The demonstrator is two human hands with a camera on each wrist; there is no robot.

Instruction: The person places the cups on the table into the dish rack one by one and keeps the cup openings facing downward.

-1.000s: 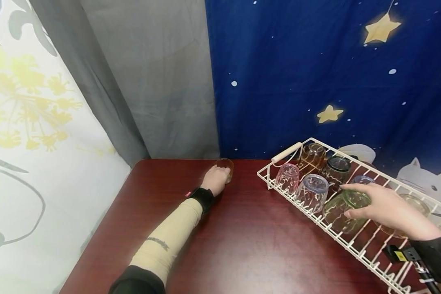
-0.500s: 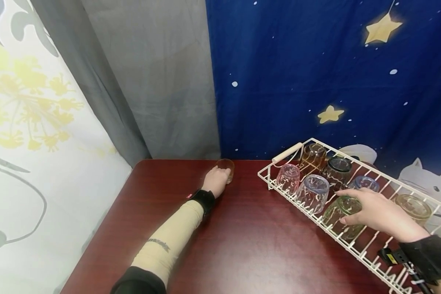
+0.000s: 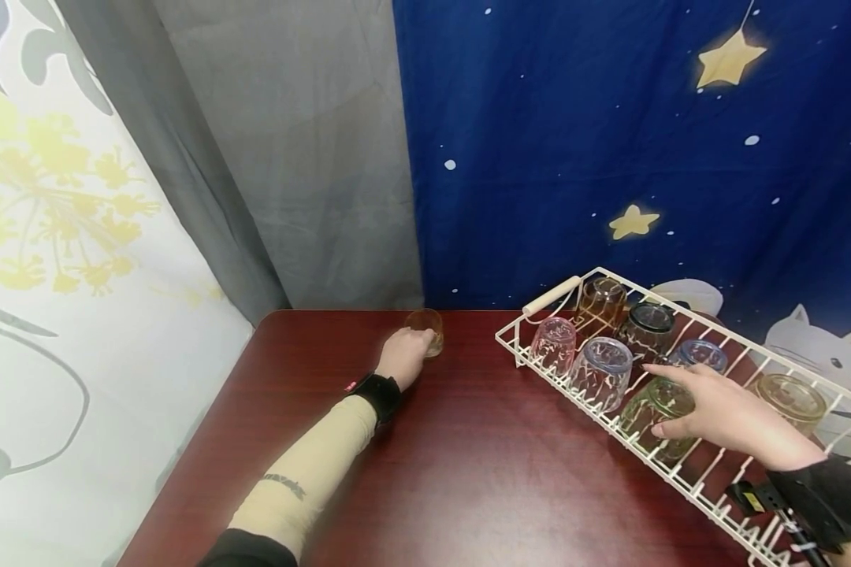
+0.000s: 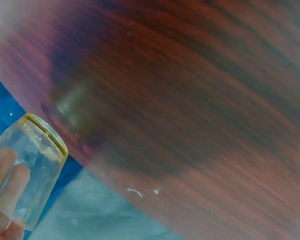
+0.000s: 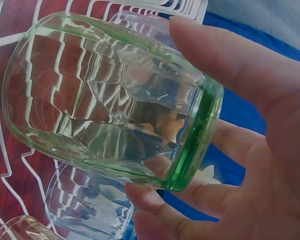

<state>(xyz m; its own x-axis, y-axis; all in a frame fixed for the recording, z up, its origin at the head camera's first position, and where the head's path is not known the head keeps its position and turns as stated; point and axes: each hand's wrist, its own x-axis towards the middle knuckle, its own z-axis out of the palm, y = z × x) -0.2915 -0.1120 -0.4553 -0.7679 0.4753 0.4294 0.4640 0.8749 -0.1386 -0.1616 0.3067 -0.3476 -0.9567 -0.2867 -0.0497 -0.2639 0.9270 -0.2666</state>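
At the far table edge in the head view, my left hand (image 3: 401,356) grips an amber-tinted drinking glass (image 3: 427,320). The left wrist view shows several fingers curled about that same glass, its yellow-edged end pointing away from them. Over on the right, my right hand (image 3: 741,419) is spread around a green drinking glass (image 3: 638,421) standing upside down in a white wire rack (image 3: 696,498). In the right wrist view the thumb lies along one side of the green glass (image 5: 90,105) and the fingers along the other, with a gap at the palm.
Around the green glass stand other upturned glasses: pink (image 3: 555,346), clear-bluish (image 3: 600,374), amber-brown (image 3: 600,305), dark grey (image 3: 650,324), blue (image 3: 705,354) and pale yellow (image 3: 792,398). The rack's wooden handle (image 3: 551,296) sticks up near the blue curtain (image 3: 510,197).
The green glass has come down from a tilt to sit upright in the rack, with my right hand shifting left and down. My left hand and its glass have slid slightly left.
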